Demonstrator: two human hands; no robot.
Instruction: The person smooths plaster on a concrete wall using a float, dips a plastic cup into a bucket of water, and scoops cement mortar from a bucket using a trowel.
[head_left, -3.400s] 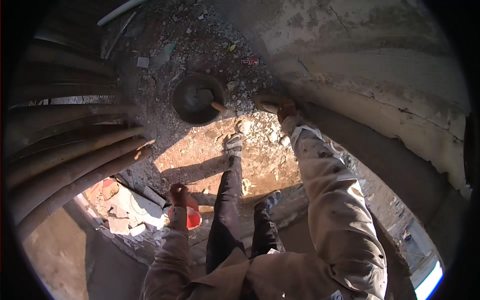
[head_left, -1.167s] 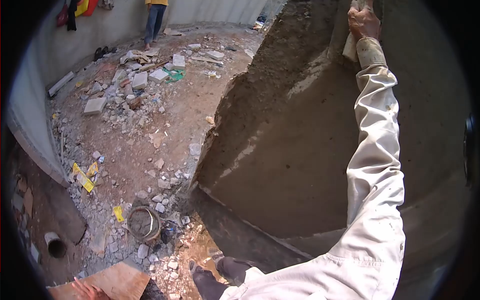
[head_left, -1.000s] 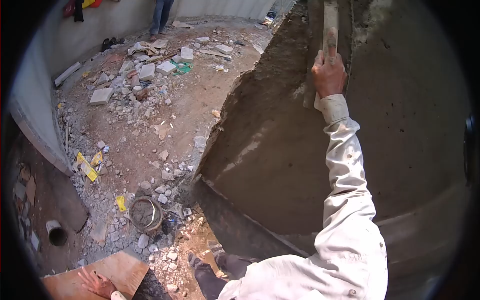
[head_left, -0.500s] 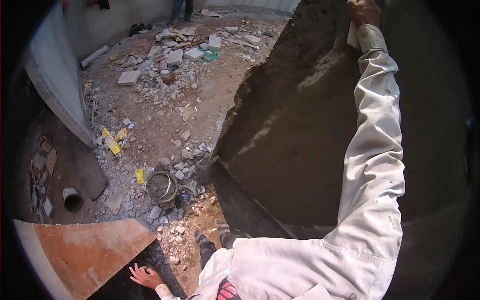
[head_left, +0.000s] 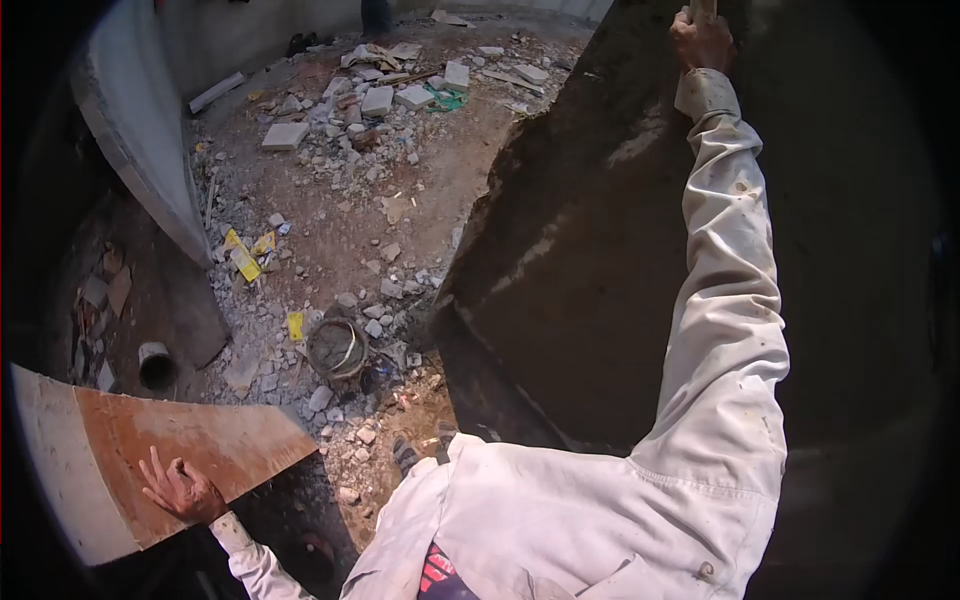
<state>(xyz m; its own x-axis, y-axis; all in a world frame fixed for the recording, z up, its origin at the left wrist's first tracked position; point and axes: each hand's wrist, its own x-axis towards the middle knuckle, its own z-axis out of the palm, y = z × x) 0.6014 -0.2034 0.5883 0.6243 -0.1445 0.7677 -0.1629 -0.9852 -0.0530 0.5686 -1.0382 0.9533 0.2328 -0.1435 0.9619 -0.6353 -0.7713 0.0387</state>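
Observation:
My right hand (head_left: pixel 703 42) is raised at the top right, its fingers wrapped round a pale tool handle (head_left: pixel 704 10) that runs out of the frame. Beside it spreads the dark, damp plastered wall (head_left: pixel 590 290). At the lower left my left hand (head_left: pixel 184 487) is over an orange-brown panel (head_left: pixel 150 450), fingers spread and nothing in them; whether it touches the panel cannot be told. A bucket of grey mortar (head_left: pixel 337 348) stands on the rubble in the lower middle.
Broken white blocks (head_left: pixel 377 101) and rubble lie on the dirt floor (head_left: pixel 350 240). Yellow wrappers (head_left: pixel 242 256) are at the left, near a round pipe or pot (head_left: pixel 156 366). A person's legs (head_left: pixel 376 17) show at the top, by the curved wall (head_left: pixel 150 150).
Compared with half a second ago, my left hand has moved left and up over the panel, fingers spreading. My right hand has shifted slightly left and down. The view has tilted, moving the rubble right and up.

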